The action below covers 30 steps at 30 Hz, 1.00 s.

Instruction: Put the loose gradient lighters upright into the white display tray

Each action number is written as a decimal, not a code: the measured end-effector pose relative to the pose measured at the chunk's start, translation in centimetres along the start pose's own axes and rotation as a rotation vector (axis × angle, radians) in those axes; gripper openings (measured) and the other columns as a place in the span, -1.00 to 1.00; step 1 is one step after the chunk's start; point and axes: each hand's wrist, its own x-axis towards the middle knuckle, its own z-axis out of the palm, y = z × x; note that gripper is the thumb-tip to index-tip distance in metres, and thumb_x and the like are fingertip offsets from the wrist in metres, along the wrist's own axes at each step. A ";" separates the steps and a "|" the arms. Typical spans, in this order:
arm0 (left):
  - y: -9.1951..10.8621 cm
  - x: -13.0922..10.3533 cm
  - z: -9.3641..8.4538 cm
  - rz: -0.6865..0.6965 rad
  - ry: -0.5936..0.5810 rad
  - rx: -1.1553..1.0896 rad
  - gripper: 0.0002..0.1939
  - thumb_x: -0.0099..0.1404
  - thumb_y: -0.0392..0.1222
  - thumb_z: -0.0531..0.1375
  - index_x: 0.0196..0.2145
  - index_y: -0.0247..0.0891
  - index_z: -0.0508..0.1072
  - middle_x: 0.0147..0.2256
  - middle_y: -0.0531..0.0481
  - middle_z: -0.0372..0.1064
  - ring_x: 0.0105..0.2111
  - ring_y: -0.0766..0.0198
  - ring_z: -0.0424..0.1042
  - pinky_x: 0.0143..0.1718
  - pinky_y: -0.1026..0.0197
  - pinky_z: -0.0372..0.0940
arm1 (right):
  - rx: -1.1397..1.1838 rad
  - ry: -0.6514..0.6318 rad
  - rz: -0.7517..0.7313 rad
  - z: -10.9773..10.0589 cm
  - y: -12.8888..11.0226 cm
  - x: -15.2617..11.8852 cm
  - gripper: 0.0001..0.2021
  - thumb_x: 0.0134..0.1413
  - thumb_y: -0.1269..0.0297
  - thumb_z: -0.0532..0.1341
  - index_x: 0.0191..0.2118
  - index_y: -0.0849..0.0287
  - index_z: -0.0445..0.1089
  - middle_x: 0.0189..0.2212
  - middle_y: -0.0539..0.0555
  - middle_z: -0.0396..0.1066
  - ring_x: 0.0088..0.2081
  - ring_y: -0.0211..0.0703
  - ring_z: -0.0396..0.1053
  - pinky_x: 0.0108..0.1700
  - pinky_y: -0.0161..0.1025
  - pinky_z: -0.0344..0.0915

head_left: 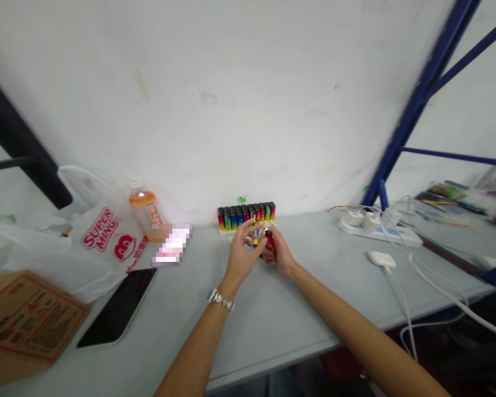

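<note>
- The right hand (281, 255) was closed around a red lighter (270, 242), its fingers curled behind the body and the metal-topped end toward the left hand.
- The left hand (243, 253) was partly open, fingers bent and thumb reaching across toward the lighter's top; whether it pinched anything could not be told, since a small yellow-and-blue patch by its fingertips was too small to make out.
- The red lighter was held up over the middle of the tabletop (248, 342), just nearer than a block of multicoloured lighters (247, 214), which stood upright in close rows at the far edge, by the wall (248, 110).
- The hands hid part of that block's near right side, so any gap in the rows there could not be checked.
- The step in hand seemed to be two-handed handling of one lighter, with the right hand as the holder and the left working about its top end.
- From there, the next move seemed to call for a steady right grip and careful left fingertips, with both hands kept clear of the packed rows so that none was knocked.
- Well apart on the left lay a black smartphone (118, 310), near a printed carton (33, 331); on the right were a white power strip (380, 234) and a white charger (381, 258).
</note>
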 end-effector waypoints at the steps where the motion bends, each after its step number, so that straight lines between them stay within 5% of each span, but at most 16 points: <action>1: -0.2 0.0 -0.2 0.017 0.009 0.064 -0.49 0.19 -0.20 0.29 0.09 -0.19 0.29 -0.02 -0.14 0.47 -0.24 0.30 0.41 -0.28 0.25 0.28 | 0.039 -0.008 0.031 -0.1 -0.1 0.0 -0.36 -0.03 -0.45 0.00 -0.62 0.09 0.04 -0.76 -0.20 -0.17 -0.71 -0.40 -0.27 -0.67 -0.37 -0.27; 6: -1.9 -0.2 -0.6 0.011 -0.032 0.348 -0.82 0.25 -0.24 0.20 -0.18 -0.24 0.48 -0.15 -0.08 0.46 -0.25 0.26 0.40 -0.29 0.23 0.27 | 0.054 0.027 0.061 -0.6 -0.4 0.0 -0.38 -0.03 -0.43 0.06 -0.58 0.12 0.11 -0.77 -0.23 -0.17 -0.73 -0.44 -0.30 -0.68 -0.39 -0.35; 12: -3.7 -0.5 -0.6 0.078 -0.088 0.513 -0.88 0.27 -0.26 0.18 -0.24 -0.24 0.48 -0.18 -0.08 0.44 -0.11 0.14 0.40 -0.05 0.05 0.34 | -0.044 0.114 -0.202 -0.4 -0.3 0.0 -0.49 -0.11 -0.22 0.32 -0.43 0.10 0.14 -0.65 -0.15 0.30 -0.74 -0.41 0.06 -0.71 -0.41 -0.10; 15: -4.3 -0.7 -0.6 0.133 -0.145 0.577 -0.81 0.25 -0.26 0.20 -0.15 -0.24 0.48 -0.07 -0.13 0.44 0.00 0.08 0.38 0.11 -0.06 0.27 | -0.011 0.137 -0.191 -0.7 -0.3 0.0 -0.50 -0.12 -0.21 0.33 -0.44 0.09 0.15 -0.74 -0.21 0.17 -0.76 -0.43 -0.07 -0.72 -0.42 -0.18; 19: -5.0 -1.1 -0.3 0.139 -0.225 0.632 -0.57 0.24 -0.22 0.23 0.08 -0.26 0.40 0.14 -0.21 0.35 0.16 -0.01 0.30 0.20 -0.14 0.21 | 0.075 0.143 -0.041 -1.2 -0.5 0.2 -0.46 0.02 -0.31 0.10 -0.55 0.13 0.20 -0.82 -0.22 -0.13 -0.75 -0.44 -0.27 -0.70 -0.40 -0.30; 25: -5.3 -1.3 -0.2 0.115 -0.340 0.661 -0.49 0.25 -0.17 0.22 0.16 -0.30 0.37 0.25 -0.25 0.23 0.26 -0.03 0.20 0.31 -0.13 0.09 | 0.059 0.398 -0.019 -1.2 -0.9 0.5 -0.53 0.17 0.00 -0.03 -0.69 0.11 0.09 -0.83 -0.14 -0.10 -0.77 -0.39 -0.20 -0.71 -0.36 -0.28; 30: -5.0 -1.6 -0.2 0.052 -0.383 0.688 -0.41 0.27 -0.12 0.22 0.23 -0.25 0.30 0.31 -0.23 0.11 0.33 -0.06 0.08 0.32 -0.20 0.03 | 0.134 0.348 0.007 -1.4 -1.1 0.3 -0.47 0.18 -0.14 -0.06 -0.66 0.11 0.09 -0.82 -0.17 -0.16 -0.76 -0.40 -0.24 -0.69 -0.38 -0.28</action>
